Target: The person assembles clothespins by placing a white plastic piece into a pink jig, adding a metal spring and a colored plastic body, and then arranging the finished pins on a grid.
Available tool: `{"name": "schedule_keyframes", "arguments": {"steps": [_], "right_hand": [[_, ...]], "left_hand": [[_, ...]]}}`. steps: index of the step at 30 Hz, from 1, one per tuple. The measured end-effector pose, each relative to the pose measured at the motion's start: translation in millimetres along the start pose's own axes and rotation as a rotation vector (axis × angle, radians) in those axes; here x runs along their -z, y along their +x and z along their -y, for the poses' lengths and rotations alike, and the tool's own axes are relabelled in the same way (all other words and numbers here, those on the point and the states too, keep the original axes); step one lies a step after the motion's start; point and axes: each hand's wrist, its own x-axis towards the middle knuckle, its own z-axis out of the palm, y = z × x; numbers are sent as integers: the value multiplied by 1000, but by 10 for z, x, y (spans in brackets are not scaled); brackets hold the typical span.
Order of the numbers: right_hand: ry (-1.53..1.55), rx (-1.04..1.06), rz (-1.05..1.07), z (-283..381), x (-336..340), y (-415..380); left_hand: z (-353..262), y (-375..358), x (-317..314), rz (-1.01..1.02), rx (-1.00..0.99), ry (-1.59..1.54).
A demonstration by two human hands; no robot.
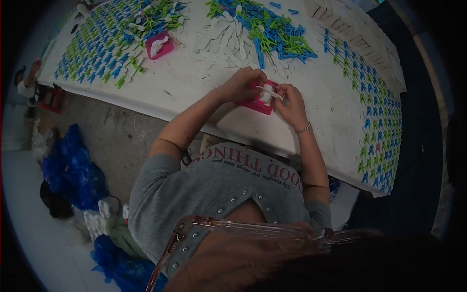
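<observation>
A white strip-like plastic piece [269,92] spans the gap between my two hands. My left hand [244,83] is closed, its fingertips at the strip's left end. At the right end, the fingers of my right hand [292,105] pinch it. Beneath sits a white block-shaped holder [266,96] on a bright pink base [256,104], partly covered by my hands. Just beyond lies a heap of white spoon-shaped plastic pieces [226,39]. Blue and green plastic clips [277,36] are piled beside that heap.
Rows of blue and green clips [377,117] lie along the table's right side, with more clips [92,48] at left. Another pink base [159,45] stands at upper left. Stacked white pieces [360,36] line the back right. Blue plastic bags [75,165] lie on the floor.
</observation>
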Motion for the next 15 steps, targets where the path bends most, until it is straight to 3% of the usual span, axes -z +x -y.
{"name": "schedule_keyframes", "arguments": {"steps": [7,14,15], "right_hand": [[-92,69,-81,159,243,67],[-88,95,-20,316,478,227],[58,50,-11,317,485,272]], "left_hand": [[-41,90,-118,-45,-94,148],[-58,200,-282,23,-71,-2],[-55,208,-277,18,-49,-23]]}}
